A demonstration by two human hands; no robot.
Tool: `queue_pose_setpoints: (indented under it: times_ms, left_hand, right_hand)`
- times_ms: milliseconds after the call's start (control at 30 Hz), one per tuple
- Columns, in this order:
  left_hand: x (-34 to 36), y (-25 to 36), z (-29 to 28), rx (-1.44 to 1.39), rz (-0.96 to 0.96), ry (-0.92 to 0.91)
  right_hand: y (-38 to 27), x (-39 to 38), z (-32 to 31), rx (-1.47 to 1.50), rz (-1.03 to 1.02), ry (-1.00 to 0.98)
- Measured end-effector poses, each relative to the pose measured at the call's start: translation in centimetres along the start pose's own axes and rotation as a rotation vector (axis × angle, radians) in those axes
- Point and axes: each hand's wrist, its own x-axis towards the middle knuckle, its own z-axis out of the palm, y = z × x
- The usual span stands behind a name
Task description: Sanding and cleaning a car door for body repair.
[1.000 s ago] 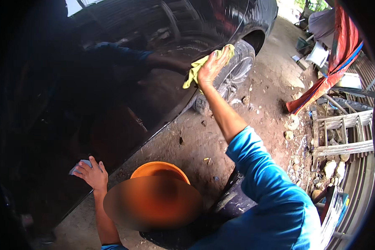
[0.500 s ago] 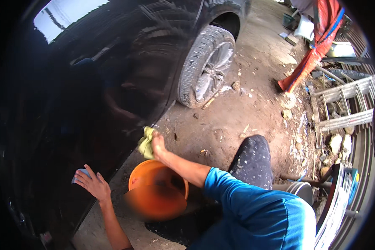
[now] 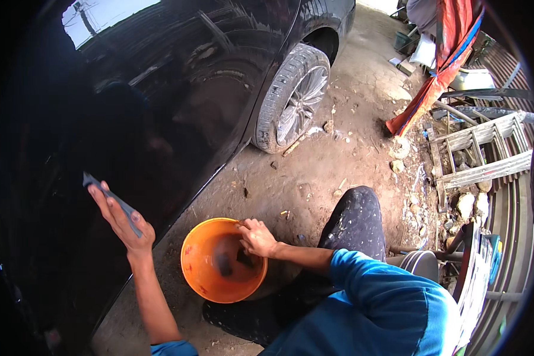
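Note:
My left hand [image 3: 124,228] is raised beside the black car's side panel [image 3: 178,124], pinching a thin blue-grey sheet [image 3: 120,204] between thumb and fingers. The sheet is turned nearly edge-on. Between my knees and the car sits an orange bucket [image 3: 199,267], with dark patches inside that I cannot make out. My right hand [image 3: 258,238] is closed over the bucket's right rim, its fingertips curled toward the inside. No yellow-green cloth shows now.
A car wheel [image 3: 293,101] stands on the dirt ground ahead. To the right are an orange-red tarp [image 3: 439,77], a metal ladder [image 3: 486,151], loose stones [image 3: 466,204] and corrugated sheeting [image 3: 513,237]. My bent knee [image 3: 356,216] is right of the bucket.
My right hand has moved from the car's lower edge to the bucket rim, and the yellow-green cloth has gone from sight. My left hand has come off flat contact with the panel, lifting the sheet.

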Motion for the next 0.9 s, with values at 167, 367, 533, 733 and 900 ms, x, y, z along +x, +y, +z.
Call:
queue_pose_setpoints:
  times_ms: [167,367,533,733,900]
  left_hand:
    - [5.8,-3.1,2.8,0.208,0.288,0.038]
    - [6.0,-4.6,4.0,0.492,0.259,-0.104]
    - [6.5,-4.6,4.9,0.586,0.263,-0.108]
    - [7.1,-3.9,4.1,0.712,0.288,-0.165]
    - [6.8,-3.5,4.7,0.846,0.211,-0.251]
  right_hand:
    - [2.5,-0.3,2.4,0.009,0.361,-0.158]
    - [4.0,2.7,2.3,0.082,0.333,-0.213]
    - [6.4,4.9,-5.6,-0.048,0.157,-0.107]
    - [14.6,6.3,-16.6,-0.188,0.053,-0.114]
    - [24.5,5.1,-23.7,-0.321,0.267,-0.098]
